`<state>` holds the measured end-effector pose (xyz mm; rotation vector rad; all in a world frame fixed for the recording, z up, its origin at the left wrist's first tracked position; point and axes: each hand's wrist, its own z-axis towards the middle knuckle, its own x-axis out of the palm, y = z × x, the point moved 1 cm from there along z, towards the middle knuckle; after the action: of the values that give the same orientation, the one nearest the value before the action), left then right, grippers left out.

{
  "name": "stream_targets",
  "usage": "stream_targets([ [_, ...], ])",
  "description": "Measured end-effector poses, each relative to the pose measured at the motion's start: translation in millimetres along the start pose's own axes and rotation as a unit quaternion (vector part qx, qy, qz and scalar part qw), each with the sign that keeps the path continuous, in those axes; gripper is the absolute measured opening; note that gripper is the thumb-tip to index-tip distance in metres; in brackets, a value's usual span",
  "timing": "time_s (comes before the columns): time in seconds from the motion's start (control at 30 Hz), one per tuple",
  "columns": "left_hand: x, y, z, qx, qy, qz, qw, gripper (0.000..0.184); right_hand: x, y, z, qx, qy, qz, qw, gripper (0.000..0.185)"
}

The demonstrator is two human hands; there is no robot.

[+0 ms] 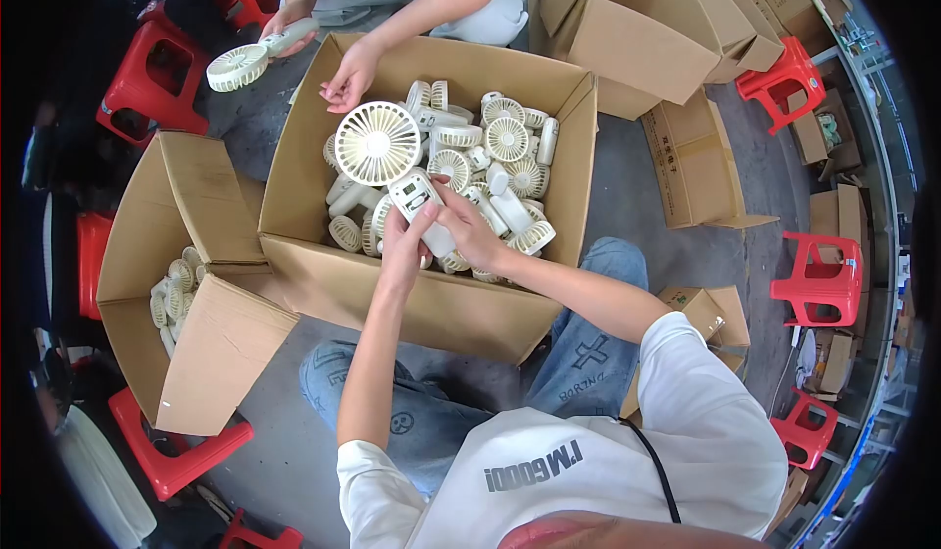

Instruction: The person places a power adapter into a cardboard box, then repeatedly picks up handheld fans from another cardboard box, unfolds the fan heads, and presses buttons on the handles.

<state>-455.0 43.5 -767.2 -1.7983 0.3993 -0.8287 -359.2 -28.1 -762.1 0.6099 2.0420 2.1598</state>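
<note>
Both of my hands hold one white handheld fan [376,144] over a large open cardboard box [421,304]. Its round slatted head points up and to the left, and a small dark opening shows on its handle. My left hand [402,245] is closed round the handle from the left and below. From the right, my right hand [469,225] is closed on the same handle. Beneath them many white fans [507,139] lie jumbled in the box.
Across the box a co-worker holds another fan [238,68], the other hand [350,76] over the box's edge. A smaller box [225,353] with fans stands left. Red stools [823,279] and cardboard boxes [637,49] stand around.
</note>
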Motion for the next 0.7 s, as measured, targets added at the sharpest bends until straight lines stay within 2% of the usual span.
stream_targets([
  [0.27, 0, 0, -2, 0.004, 0.015, -0.010, 1.000, 0.038, -6, 0, -3, 0.010, 0.050, -0.025, 0.998, 0.049],
  [0.37, -1, 1, -1, -0.005, 0.009, -0.012, 1.000, 0.039, -4, -4, -2, 0.030, 0.035, 0.020, 0.999, 0.048],
  [0.53, 0, -2, 1, 0.019, 0.040, -0.013, 0.999, 0.044, -3, -6, 0, -0.009, 0.032, 0.010, 0.999, 0.048],
  [0.6, 3, -6, 2, 0.052, 0.060, -0.032, 0.996, 0.051, -2, 0, -2, 0.022, 0.028, 0.047, 0.998, 0.040],
  [0.7, 1, -14, 2, 0.039, 0.055, -0.033, 0.997, 0.052, -2, -1, -3, 0.036, 0.038, 0.067, 0.996, 0.036],
])
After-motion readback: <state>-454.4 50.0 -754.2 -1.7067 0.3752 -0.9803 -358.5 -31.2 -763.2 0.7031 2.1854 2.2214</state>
